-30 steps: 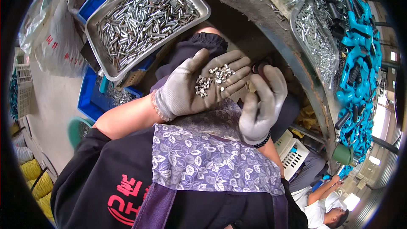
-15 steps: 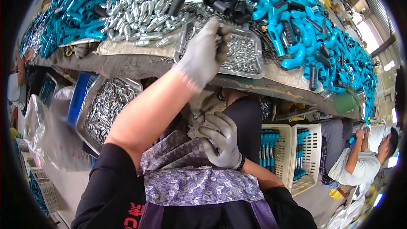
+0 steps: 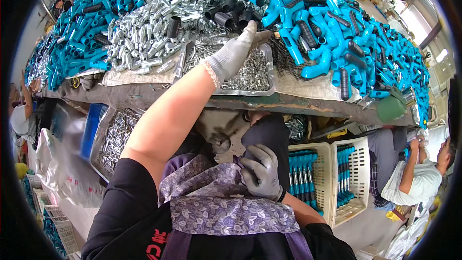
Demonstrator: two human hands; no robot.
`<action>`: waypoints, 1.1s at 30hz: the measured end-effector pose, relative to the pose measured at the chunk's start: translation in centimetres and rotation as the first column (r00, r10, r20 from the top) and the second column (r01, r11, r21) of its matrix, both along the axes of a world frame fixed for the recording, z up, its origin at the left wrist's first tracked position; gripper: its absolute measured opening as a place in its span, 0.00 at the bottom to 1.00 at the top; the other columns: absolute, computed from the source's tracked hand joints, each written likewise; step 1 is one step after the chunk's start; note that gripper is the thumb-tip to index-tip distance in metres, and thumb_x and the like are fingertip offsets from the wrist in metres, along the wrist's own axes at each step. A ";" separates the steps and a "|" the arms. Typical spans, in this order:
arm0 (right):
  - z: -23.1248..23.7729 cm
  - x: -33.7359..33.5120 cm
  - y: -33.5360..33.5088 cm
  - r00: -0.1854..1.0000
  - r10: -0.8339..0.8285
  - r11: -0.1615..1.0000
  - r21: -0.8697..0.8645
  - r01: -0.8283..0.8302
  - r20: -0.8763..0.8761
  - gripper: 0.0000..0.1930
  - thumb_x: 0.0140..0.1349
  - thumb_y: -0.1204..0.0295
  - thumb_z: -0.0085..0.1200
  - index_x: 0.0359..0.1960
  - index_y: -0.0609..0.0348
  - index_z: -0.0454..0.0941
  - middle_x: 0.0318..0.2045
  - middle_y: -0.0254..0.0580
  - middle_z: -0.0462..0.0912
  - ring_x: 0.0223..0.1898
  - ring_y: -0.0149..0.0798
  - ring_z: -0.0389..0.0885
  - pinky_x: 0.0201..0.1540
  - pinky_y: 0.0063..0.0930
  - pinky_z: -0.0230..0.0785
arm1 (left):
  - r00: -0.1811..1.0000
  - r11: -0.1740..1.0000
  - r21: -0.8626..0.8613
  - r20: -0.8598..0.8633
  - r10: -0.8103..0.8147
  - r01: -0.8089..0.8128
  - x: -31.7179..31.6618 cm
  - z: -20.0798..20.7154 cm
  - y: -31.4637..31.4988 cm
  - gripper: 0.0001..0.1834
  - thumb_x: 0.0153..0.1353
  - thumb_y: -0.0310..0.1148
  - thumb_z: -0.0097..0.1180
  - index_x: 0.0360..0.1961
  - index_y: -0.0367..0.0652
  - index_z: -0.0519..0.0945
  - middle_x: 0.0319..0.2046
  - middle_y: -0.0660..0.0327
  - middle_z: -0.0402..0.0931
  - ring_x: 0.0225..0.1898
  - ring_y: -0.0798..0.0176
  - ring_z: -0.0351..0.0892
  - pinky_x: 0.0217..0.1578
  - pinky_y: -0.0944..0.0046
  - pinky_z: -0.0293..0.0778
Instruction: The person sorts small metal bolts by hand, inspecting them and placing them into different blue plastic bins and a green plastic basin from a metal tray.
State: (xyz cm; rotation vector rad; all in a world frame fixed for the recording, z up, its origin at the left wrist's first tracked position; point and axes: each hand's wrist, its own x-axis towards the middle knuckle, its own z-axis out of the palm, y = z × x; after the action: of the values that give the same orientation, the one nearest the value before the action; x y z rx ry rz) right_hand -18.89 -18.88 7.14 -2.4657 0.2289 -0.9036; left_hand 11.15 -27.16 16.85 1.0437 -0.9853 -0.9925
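My left hand [image 3: 234, 58], in a pale grey glove, reaches over a metal tray [image 3: 273, 84] of small metal parts. Its thumb stands away from the outstretched fingers. Its fingertips are nearest to the pile of dark coil springs [image 3: 285, 57] and some black sleeves [image 3: 223, 19]; nothing shows in its grasp. My right hand [image 3: 263, 172], gloved too, rests low against the purple leaf-patterned apron [image 3: 231, 214] with its fingers curled in. The inside of that hand is hidden, so what it may hold cannot be made out.
Teal tool housings [image 3: 332, 43] heap up on the right of the bench, teal tubes [image 3: 79, 43] on the left, silver metal sleeves [image 3: 139, 43] between. Below stand a bin of metal pins [image 3: 115, 139] and cream crates [image 3: 327, 188] of teal-handled tools. A co-worker [image 3: 414, 178] sits at the right.
The left hand's blurred, bent fingers have stretched out toward the springs. My right hand has shifted slightly right, its fingers more curled. The whole view has also shifted.
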 end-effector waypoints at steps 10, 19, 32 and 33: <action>0.2 1.3 1.1 0.999 0.053 0.998 0.034 -0.054 0.011 0.17 0.53 0.73 0.65 0.46 0.53 0.83 0.56 0.46 0.78 0.59 0.54 0.74 0.60 0.48 0.67 | 0.969 0.973 -0.196 0.190 0.157 -0.120 1.0 2.7 5.0 0.42 0.77 0.61 0.33 0.73 0.30 0.61 0.73 0.46 0.61 0.73 0.53 0.63 0.74 0.55 0.55; 0.8 1.7 1.8 0.990 0.111 0.992 0.074 -0.105 -0.090 0.16 0.54 0.78 0.62 0.46 0.57 0.82 0.54 0.49 0.79 0.58 0.56 0.75 0.62 0.48 0.66 | 0.905 0.905 0.024 -0.005 0.425 -0.424 -3.6 -3.9 33.6 0.21 0.75 0.38 0.50 0.55 0.29 0.80 0.51 0.52 0.84 0.55 0.59 0.82 0.61 0.58 0.73; 2.4 9.1 4.0 0.845 0.430 0.900 0.075 -0.430 -0.319 0.13 0.72 0.76 0.49 0.54 0.68 0.79 0.61 0.53 0.75 0.62 0.51 0.74 0.63 0.41 0.69 | -0.354 -0.472 0.481 0.319 0.879 -0.739 -20.9 -26.2 72.8 0.16 0.66 0.34 0.56 0.50 0.35 0.82 0.33 0.61 0.80 0.34 0.68 0.76 0.38 0.67 0.73; 2.7 10.4 4.9 0.838 0.450 0.886 0.034 -0.463 -0.309 0.13 0.72 0.76 0.49 0.53 0.68 0.79 0.61 0.54 0.76 0.62 0.52 0.75 0.64 0.43 0.67 | -0.347 -0.504 0.484 0.380 0.858 -0.716 -23.7 -33.4 74.6 0.16 0.63 0.35 0.57 0.47 0.35 0.83 0.32 0.61 0.80 0.33 0.66 0.76 0.37 0.64 0.74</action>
State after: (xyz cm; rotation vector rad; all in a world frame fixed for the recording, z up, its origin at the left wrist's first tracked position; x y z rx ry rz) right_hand -8.48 -13.95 9.88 -2.5253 -0.2746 -0.3176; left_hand -12.51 47.40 -16.52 1.6790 0.8663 0.2954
